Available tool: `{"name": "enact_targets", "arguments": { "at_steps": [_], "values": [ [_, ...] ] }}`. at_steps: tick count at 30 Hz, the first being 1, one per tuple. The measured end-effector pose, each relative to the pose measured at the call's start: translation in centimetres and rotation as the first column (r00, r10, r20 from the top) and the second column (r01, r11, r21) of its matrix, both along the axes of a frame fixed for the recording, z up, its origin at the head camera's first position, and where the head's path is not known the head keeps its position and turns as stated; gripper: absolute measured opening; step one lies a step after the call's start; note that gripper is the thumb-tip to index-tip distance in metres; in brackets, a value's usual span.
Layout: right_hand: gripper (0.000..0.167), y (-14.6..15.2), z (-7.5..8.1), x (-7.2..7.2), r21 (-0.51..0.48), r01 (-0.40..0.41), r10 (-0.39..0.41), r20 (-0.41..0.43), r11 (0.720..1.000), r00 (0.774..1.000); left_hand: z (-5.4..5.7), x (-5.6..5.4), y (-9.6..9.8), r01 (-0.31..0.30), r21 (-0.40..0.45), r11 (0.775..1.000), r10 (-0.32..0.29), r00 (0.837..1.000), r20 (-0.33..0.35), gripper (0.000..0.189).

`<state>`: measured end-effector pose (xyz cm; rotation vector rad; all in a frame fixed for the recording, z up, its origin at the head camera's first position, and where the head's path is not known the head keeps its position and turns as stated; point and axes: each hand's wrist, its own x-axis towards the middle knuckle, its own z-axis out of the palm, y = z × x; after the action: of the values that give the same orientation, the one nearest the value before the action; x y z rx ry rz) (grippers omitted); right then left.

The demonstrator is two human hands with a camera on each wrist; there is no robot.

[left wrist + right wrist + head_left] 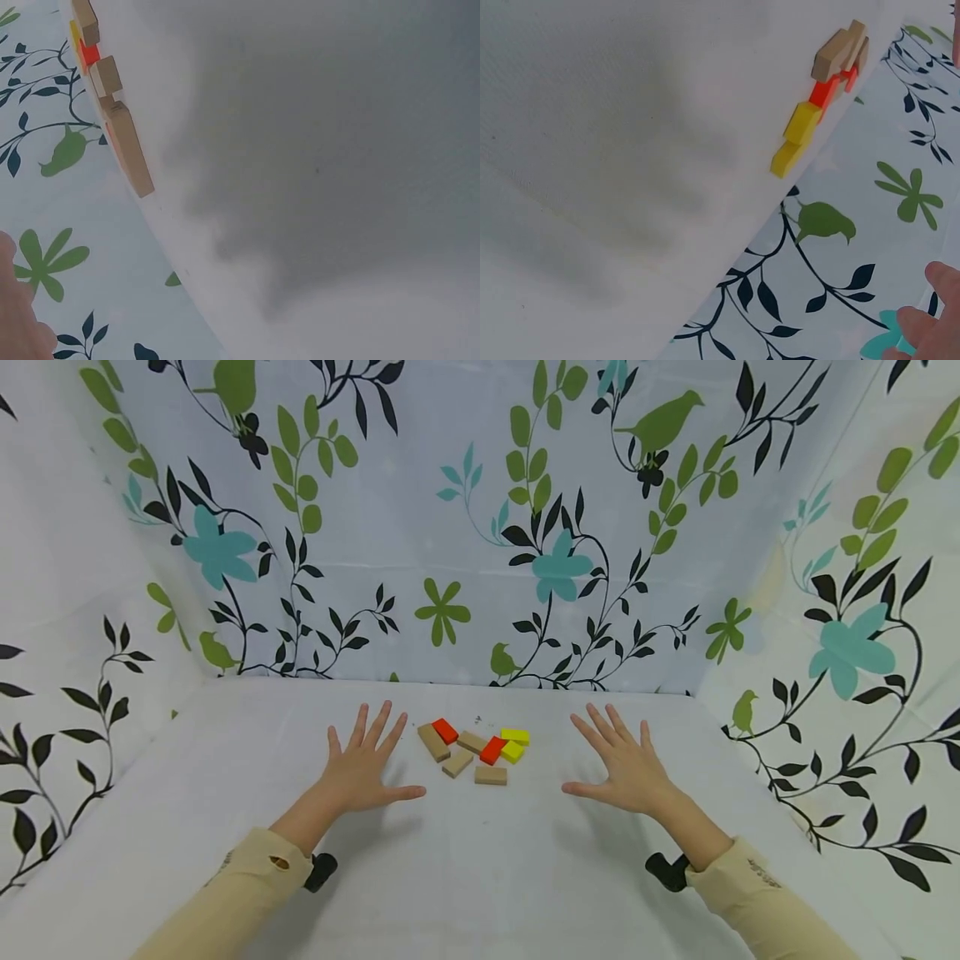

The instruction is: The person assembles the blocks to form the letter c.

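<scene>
Several small rectangular blocks lie loosely grouped on the white table between the two hands. Among them are a long plain wooden block (pixel 433 742) at the left, a red block (pixel 493 750), a yellow block (pixel 515 737) and a plain wooden block (pixel 491 776) nearest the person. To the left of the group, the left hand (pixel 363 768) is held over the table with fingers spread and nothing in it. Over on the right, the right hand (pixel 624 767) is spread likewise, apart from the blocks. In both wrist views only some fingertips show at the edge.
The white tabletop (pixel 465 877) meets a patterned cloth (pixel 480 527) at the back, with similar cloth on both sides. A dark device (pixel 321 872) is worn at the left wrist, another dark device (pixel 667 872) at the right.
</scene>
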<state>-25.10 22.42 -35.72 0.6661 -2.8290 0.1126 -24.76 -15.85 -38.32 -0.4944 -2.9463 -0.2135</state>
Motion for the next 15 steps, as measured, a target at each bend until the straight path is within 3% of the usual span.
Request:
{"name": "enact_targets", "arguments": {
  "at_steps": [15],
  "values": [
    [0.092,-0.7,-0.5,-1.1,-0.023,-0.036,0.036,0.009,0.999,0.999,-0.5,-1.4,1.5,0.03,-0.018,0.999,-0.03,1.0,0.009,0.101]
  ]
}}
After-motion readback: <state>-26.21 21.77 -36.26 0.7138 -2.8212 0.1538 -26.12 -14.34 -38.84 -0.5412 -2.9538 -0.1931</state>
